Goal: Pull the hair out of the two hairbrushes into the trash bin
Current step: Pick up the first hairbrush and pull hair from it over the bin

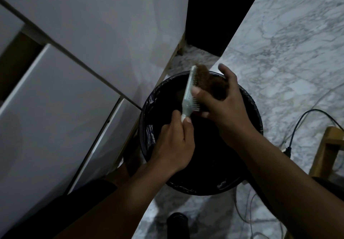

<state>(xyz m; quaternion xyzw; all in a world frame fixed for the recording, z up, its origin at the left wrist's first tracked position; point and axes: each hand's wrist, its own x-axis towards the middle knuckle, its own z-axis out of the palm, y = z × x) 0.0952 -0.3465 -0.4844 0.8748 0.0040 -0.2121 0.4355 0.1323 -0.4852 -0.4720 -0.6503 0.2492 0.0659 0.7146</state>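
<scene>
While the round trash bin (pixel 147 127) with its black liner fills the middle of the view on the marbled floor (pixel 290 52), white cabinet panels (pixel 65 71) close in on its left and stand just beside its rim. To the right a black cable (pixel 296 128) trails over the floor toward a plug, near a wooden furniture leg (pixel 327 151) at the frame's edge. A dark round object at the bottom edge (too cut off and dim to name) sits below the bin.

Both forearms reach in from below and meet over the bin's opening, hiding much of its inside. The left hand (pixel 173 145) is wrapped closed around the handle of a pale paddle hairbrush (pixel 189 91), thumb laid along the handle, holding the brush tilted with its head pointing away and its bristles facing right. The right hand (pixel 221 101) lies against the bristle side, thumb pressed on the brush's edge and fingers curled around a brown clump of hair (pixel 214 86) that sits in the bristles; the index finger is lifted free, pointing up. Brush and hair hang directly above the bin. Only one hairbrush is in view.
</scene>
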